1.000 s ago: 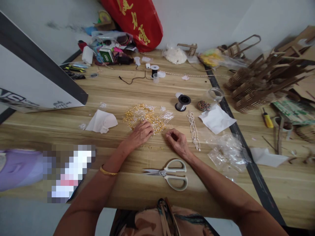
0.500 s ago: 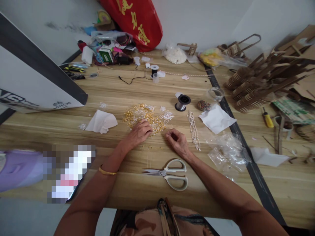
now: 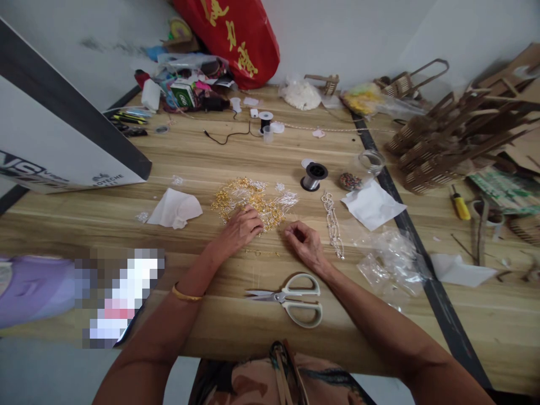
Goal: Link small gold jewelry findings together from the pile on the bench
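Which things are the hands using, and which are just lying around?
In use: left hand on heap of gold and silver metal bits; right hand curled beside it.
Lying about: white-handled scissors; silver chain; black wire spool; crumpled white tissue.

Left of the scissors (image 3: 291, 301), a pixelated patch (image 3: 120, 295) masks something. Beyond them, the left hand (image 3: 238, 230) covers some gold beads (image 3: 248, 197).

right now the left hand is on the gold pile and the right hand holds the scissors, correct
Not quite. The right hand is not holding the scissors; they lie flat on the table, untouched, nearer the person than that hand. The head view shows this. The left hand is indeed on the gold pile.
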`<action>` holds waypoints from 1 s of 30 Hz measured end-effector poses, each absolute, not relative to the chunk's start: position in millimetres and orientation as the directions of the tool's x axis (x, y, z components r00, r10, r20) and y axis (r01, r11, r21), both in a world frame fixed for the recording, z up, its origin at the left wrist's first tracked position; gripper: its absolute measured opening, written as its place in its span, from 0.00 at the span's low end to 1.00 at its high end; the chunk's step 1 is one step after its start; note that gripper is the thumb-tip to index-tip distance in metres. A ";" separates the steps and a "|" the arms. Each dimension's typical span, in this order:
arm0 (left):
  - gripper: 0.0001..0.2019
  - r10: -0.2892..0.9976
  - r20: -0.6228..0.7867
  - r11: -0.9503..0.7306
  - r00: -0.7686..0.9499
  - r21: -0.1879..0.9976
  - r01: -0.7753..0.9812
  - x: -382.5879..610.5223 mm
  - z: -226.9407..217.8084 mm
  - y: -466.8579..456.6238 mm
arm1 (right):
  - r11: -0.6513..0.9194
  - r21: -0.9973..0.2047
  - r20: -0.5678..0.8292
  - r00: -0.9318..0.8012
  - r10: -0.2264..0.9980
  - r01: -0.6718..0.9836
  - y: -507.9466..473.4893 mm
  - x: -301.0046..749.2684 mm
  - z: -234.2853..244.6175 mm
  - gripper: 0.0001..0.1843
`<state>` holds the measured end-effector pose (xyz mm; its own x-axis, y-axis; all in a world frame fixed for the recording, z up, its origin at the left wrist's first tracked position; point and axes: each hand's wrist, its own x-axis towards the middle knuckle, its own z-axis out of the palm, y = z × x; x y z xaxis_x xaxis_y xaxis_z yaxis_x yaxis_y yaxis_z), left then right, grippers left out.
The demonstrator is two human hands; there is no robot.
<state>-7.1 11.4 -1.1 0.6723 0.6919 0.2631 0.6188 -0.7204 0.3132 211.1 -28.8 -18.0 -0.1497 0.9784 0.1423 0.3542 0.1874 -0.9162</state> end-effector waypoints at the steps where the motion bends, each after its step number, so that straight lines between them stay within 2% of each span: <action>1: 0.10 0.691 0.260 -0.721 0.675 0.313 0.618 -6.7 -0.5 11.2 | 0.188 -0.916 0.143 -0.150 0.978 0.355 -28.9 211.1 -17.9 0.12; 9: 0.10 0.691 0.241 -0.723 0.682 0.253 0.643 -1.4 2.2 9.6 | 0.188 -0.919 0.141 -0.154 0.978 0.346 -28.1 211.4 -20.9 0.12; 13: 0.10 0.706 0.293 -0.708 0.644 0.268 0.654 -1.6 0.3 10.5 | 0.195 -0.923 0.152 -0.151 0.977 0.332 -27.9 211.6 -21.8 0.11; 17: 0.07 0.737 0.402 -0.674 0.543 0.375 0.637 -1.4 -2.4 13.4 | 0.199 -0.920 0.155 -0.152 0.976 0.337 -28.0 212.1 -21.8 0.10; 20: 0.05 0.760 0.430 -0.650 0.487 0.479 0.590 0.0 -4.1 13.9 | 0.199 -0.922 0.156 -0.153 0.976 0.332 -27.9 212.2 -22.3 0.10; 25: 0.03 0.836 0.354 -0.542 0.420 0.656 0.526 1.4 -3.5 12.0 | 0.213 -0.923 0.171 -0.153 0.973 0.320 -27.8 211.6 -22.0 0.11; 30: 0.05 0.917 0.236 -0.371 0.321 0.800 0.472 2.4 0.1 11.2 | 0.232 -0.918 0.188 -0.161 0.969 0.322 -28.2 211.5 -20.5 0.11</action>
